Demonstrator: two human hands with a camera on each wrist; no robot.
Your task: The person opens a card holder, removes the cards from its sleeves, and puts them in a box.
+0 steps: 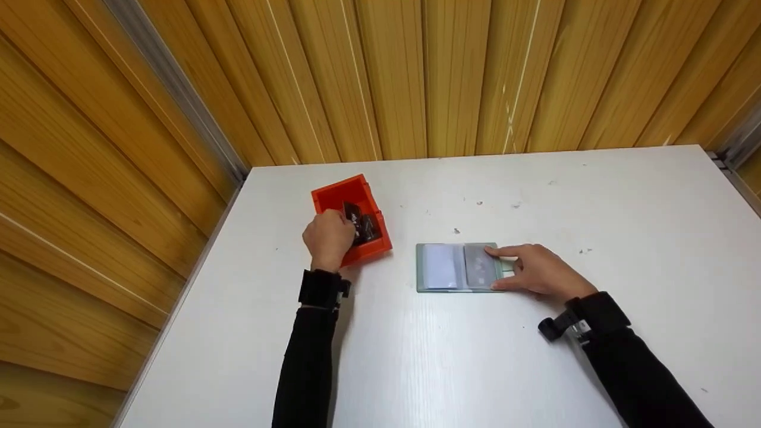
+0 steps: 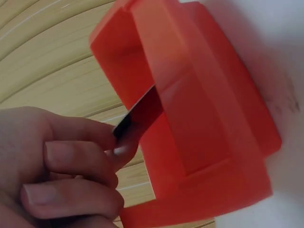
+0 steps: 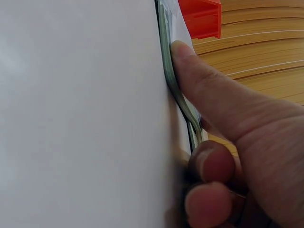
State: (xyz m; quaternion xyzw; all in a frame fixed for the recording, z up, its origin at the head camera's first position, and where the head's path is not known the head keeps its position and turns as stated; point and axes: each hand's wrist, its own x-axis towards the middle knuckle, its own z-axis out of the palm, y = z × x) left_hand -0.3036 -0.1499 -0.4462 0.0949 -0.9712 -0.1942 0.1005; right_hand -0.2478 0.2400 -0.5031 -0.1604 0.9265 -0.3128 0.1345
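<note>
My left hand is over the near left part of an orange-red plastic bin. Between thumb and fingers it pinches a dark card, whose far end is inside the bin. More dark cards lie at the bin's right side. A pale green card holder lies spread open on the table, with clear sleeves showing. My right hand grips its right side, index finger near the top edge and thumb at the bottom edge. In the right wrist view the other fingers are curled beside the holder's edge.
The white table carries both the bin and the holder, the bin standing to the holder's left and farther back. Wood-patterned panels rise behind the table and along its left side. Small dark marks spot the tabletop.
</note>
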